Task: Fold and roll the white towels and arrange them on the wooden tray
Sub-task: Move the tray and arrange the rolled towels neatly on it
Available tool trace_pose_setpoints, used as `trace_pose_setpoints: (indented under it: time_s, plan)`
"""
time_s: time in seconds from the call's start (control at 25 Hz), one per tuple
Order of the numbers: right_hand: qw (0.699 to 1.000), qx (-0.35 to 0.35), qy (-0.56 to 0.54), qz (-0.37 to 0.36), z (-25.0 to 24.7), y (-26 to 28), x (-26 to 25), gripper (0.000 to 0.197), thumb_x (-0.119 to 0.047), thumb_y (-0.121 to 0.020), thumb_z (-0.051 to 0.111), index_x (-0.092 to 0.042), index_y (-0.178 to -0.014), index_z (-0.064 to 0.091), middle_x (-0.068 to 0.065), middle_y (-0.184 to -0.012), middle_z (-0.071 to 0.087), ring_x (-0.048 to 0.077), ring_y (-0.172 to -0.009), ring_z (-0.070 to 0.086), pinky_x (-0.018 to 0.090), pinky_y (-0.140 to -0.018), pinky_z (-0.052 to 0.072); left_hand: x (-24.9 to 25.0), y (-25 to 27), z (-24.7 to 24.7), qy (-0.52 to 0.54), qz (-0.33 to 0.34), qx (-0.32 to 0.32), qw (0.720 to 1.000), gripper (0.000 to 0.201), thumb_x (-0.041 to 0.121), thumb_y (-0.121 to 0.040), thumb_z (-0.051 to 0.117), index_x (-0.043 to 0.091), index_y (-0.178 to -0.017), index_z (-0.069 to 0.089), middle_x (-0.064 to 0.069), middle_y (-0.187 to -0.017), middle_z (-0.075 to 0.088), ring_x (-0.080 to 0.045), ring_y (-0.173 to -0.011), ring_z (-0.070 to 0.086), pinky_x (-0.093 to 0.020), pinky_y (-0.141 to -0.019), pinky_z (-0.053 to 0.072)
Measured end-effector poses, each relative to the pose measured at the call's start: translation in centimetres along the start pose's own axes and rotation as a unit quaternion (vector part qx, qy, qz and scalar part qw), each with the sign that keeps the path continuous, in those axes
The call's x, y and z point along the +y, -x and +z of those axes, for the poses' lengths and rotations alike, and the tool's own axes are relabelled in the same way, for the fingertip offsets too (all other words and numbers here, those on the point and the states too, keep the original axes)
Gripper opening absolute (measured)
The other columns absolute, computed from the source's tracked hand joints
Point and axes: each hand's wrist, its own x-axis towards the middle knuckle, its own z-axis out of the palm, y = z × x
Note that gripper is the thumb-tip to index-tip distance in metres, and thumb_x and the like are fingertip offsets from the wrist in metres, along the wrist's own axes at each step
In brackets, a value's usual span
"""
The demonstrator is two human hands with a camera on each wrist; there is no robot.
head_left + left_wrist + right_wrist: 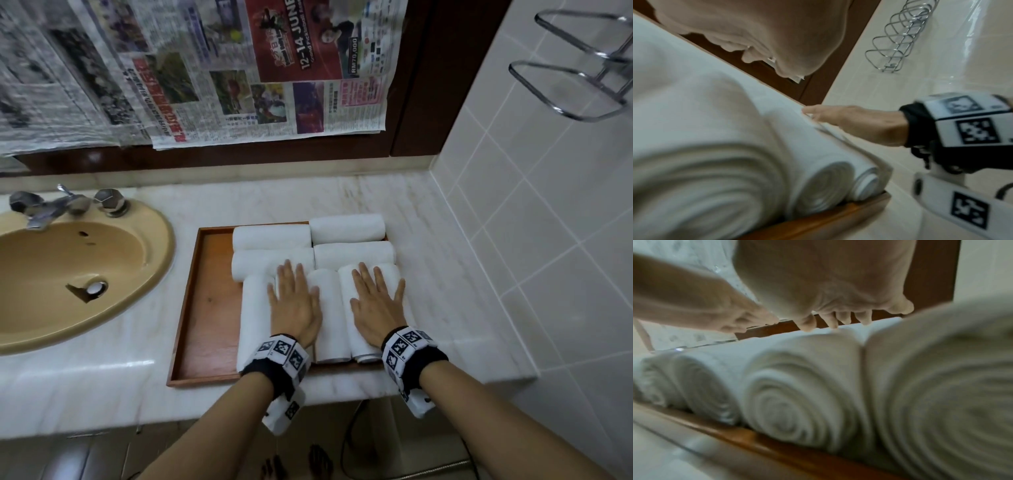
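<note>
With both palms flat, fingers straight, left hand (pixel 295 306) and right hand (pixel 376 302) press the rolled white towels (pixel 328 315) at the near end of the wooden tray (pixel 209 310) beside the sink (pixel 73 270); uneven pressure could flatten or unroll them

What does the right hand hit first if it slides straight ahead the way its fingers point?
Probably the crosswise rolled towel just beyond the fingertips of the right hand. That hand lies flat on a lengthwise roll in the wooden tray; whether the two rolls touch is unclear.
</note>
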Motion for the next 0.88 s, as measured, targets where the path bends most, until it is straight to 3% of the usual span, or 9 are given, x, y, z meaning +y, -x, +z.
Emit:
trace_pose_setpoints:
  time_s: [0.16, 0.32, 0.44, 0.52, 0.56, 0.64, 0.72, 0.8, 0.88]
  plan:
    - [0.992, -0.012, 0.02, -0.12, 1.0, 0.6, -5.0, 0.058, -0.046, -0.101, 0.014, -0.032, -0.154, -0.003, -0.009, -0.159, -0.021, 0.017, -0.147, -0.019, 0.063, -0.112, -0.012, -4.8, 1.1, -0.9, -0.02, -0.079, -0.015, 0.997, 0.065, 0.042, -0.103, 0.017, 0.011, -0.154, -0.009, -0.006, -0.158, -0.026, -0.021, -0.146, -0.024, -0.051, -0.118, -0.005]
    - [0.992, -0.025, 0.065, -0.109, 2.1, 0.4, -5.5, 0.058, -0.046, -0.101, 0.016, -0.032, -0.154, -0.002, -0.008, -0.157, -0.028, 0.021, -0.146, -0.022, 0.064, -0.111, -0.013, -5.5, 1.2, -0.2, -0.025, -0.05, -0.05, 0.997, 0.067, 0.044, -0.102, 0.02, 0.013, -0.153, -0.012, -0.003, -0.156, -0.032, -0.02, -0.144, -0.028, -0.05, -0.116, -0.007]
    - [0.999, 0.003, 0.001, -0.047, 1.8, 1.3, -5.1, 0.065, -0.047, -0.101, 0.024, -0.03, -0.152, -0.012, -0.006, -0.154, -0.033, 0.02, -0.146, -0.023, 0.062, -0.112, -0.014, -7.3, 0.4, -2.5, 0.089, -0.065, 0.015, 0.994, 0.062, 0.036, -0.101, 0.038, 0.01, -0.153, 0.016, -0.01, -0.162, 0.005, -0.024, -0.149, 0.008, -0.045, -0.119, 0.013]
    - [0.993, 0.053, -0.059, 0.09, 2.0, 2.8, -4.7, 0.073, -0.049, -0.099, 0.03, -0.027, -0.151, -0.015, 0.002, -0.156, -0.031, 0.023, -0.146, -0.022, 0.06, -0.111, -0.012, -9.7, -0.8, -4.5, 0.093, -0.11, 0.089, 0.986, 0.042, 0.03, -0.097, 0.043, 0.009, -0.132, 0.048, -0.015, -0.144, 0.045, -0.031, -0.129, 0.044, -0.048, -0.11, 0.034]
    - [0.979, 0.069, -0.095, 0.164, 2.1, 3.8, -4.6, 0.077, -0.05, -0.097, 0.035, -0.024, -0.153, -0.011, 0.007, -0.156, -0.03, 0.026, -0.146, -0.022, 0.06, -0.112, -0.01, -11.1, -1.2, -5.3, 0.061, -0.158, 0.1, 0.98, 0.038, 0.03, -0.094, 0.045, 0.009, -0.125, 0.051, -0.016, -0.138, 0.049, -0.033, -0.124, 0.047, -0.049, -0.107, 0.036]
    - [0.936, 0.098, -0.187, 0.282, 1.6, 5.0, -4.7, 0.086, -0.047, -0.093, 0.046, -0.016, -0.154, -0.007, 0.013, -0.154, -0.033, 0.03, -0.144, -0.024, 0.062, -0.112, -0.009, -13.7, -1.7, -6.6, 0.032, -0.285, 0.086, 0.954, 0.057, 0.034, -0.09, 0.056, 0.01, -0.139, 0.038, -0.017, -0.15, 0.031, -0.036, -0.138, 0.029, -0.052, -0.112, 0.028]
    - [0.878, 0.13, -0.282, 0.365, 0.9, 5.4, -5.0, 0.094, -0.042, -0.09, 0.054, -0.015, -0.153, -0.011, 0.011, -0.153, -0.037, 0.031, -0.143, -0.027, 0.066, -0.109, -0.008, -15.8, -1.6, -7.2, 0.043, -0.345, 0.05, 0.936, 0.08, 0.04, -0.088, 0.063, 0.012, -0.15, 0.021, -0.018, -0.157, 0.014, -0.037, -0.144, 0.015, -0.054, -0.114, 0.021]
    - [0.793, 0.131, -0.4, 0.44, 0.2, 5.7, -5.2, 0.098, -0.038, -0.09, 0.056, -0.016, -0.152, -0.018, 0.008, -0.152, -0.038, 0.034, -0.144, -0.024, 0.064, -0.112, -0.004, -17.3, -1.5, -7.0, 0.088, -0.33, 0.029, 0.939, 0.086, 0.04, -0.088, 0.064, 0.008, -0.151, 0.015, -0.022, -0.155, 0.021, -0.04, -0.14, 0.025, -0.052, -0.112, 0.028]
    - [0.697, 0.121, -0.519, 0.48, -0.2, 6.1, -5.8, 0.099, -0.034, -0.092, 0.056, -0.012, -0.151, -0.021, 0.01, -0.154, -0.035, 0.036, -0.145, -0.017, 0.053, -0.117, 0.003, -18.0, -1.5, -6.5, 0.101, -0.295, 0.022, 0.95, 0.077, 0.04, -0.091, 0.062, 0.001, -0.147, 0.025, -0.025, -0.146, 0.037, -0.042, -0.13, 0.041, -0.049, -0.105, 0.038]
